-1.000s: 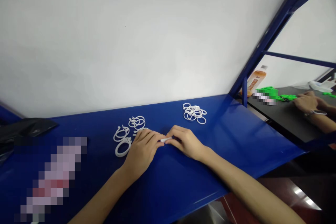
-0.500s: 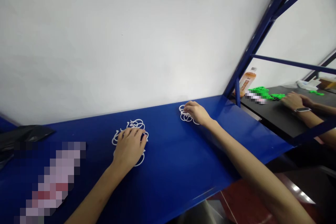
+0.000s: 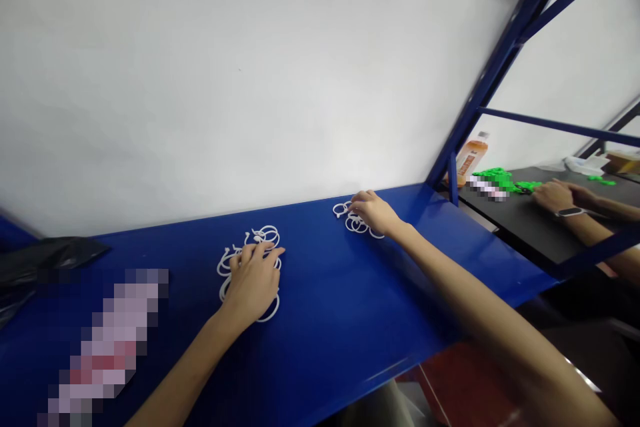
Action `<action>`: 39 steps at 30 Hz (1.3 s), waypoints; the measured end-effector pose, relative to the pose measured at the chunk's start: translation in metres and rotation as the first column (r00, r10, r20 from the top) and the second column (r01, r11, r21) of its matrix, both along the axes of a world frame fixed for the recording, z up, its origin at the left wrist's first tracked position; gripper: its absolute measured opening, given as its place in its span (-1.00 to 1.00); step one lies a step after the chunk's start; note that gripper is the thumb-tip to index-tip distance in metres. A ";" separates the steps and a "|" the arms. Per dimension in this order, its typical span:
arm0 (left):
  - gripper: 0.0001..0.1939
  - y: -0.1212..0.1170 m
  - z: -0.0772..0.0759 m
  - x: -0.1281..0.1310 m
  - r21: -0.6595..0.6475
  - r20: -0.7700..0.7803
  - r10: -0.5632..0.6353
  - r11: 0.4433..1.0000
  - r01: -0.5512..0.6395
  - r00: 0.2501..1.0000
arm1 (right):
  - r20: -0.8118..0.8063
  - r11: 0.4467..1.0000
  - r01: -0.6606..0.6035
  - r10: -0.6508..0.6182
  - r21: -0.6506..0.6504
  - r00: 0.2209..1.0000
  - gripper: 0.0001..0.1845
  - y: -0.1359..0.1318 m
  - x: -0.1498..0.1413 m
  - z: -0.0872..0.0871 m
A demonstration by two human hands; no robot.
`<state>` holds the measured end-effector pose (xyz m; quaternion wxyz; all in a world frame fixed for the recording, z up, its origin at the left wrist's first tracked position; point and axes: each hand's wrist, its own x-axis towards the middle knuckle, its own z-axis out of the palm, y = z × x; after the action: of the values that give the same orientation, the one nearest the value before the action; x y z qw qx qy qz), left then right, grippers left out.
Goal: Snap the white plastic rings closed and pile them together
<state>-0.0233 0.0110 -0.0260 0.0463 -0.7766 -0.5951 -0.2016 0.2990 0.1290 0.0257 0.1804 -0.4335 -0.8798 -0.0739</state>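
The left hand (image 3: 253, 283) is positioned palm down over the left part of the blue table (image 3: 330, 307), fingers spread, thumb apart, gripping nothing visible; it partly covers the left group of white rings (image 3: 257, 238). The right hand (image 3: 373, 212) is bent over the right group of white rings (image 3: 356, 219), near the table's far edge and right of its middle; its fingers are partly curled, the fingertips are hidden, and whether a ring is held cannot be determined. A black bag (image 3: 60, 247) lies at the table's left end. Beyond its right end are a bottle (image 3: 470, 160), green pieces (image 3: 496, 177) and a co-worker's hands (image 3: 553, 196).
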 end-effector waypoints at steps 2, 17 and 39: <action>-0.60 0.000 0.000 0.000 0.006 -0.001 0.008 1.000 -0.008 1.000 | -0.039 0.996 0.007 -0.004 0.084 0.999 -0.79 -0.017 -0.010 0.001; -0.82 -0.003 0.003 0.013 0.092 0.078 -0.436 0.899 0.429 0.896 | -0.072 0.962 -0.249 0.242 -0.113 0.968 -0.71 -0.099 -0.098 -0.037; -0.67 0.000 0.004 0.008 0.245 0.185 -0.355 0.920 0.307 0.916 | -0.269 0.891 -0.412 0.355 -0.192 0.895 -0.80 -0.102 -0.085 -0.026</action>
<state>-0.0149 0.0113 -0.0219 0.0257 -0.8291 -0.4308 -0.3554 0.2137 0.0273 -0.0006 0.2360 -0.2745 -0.9241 0.1223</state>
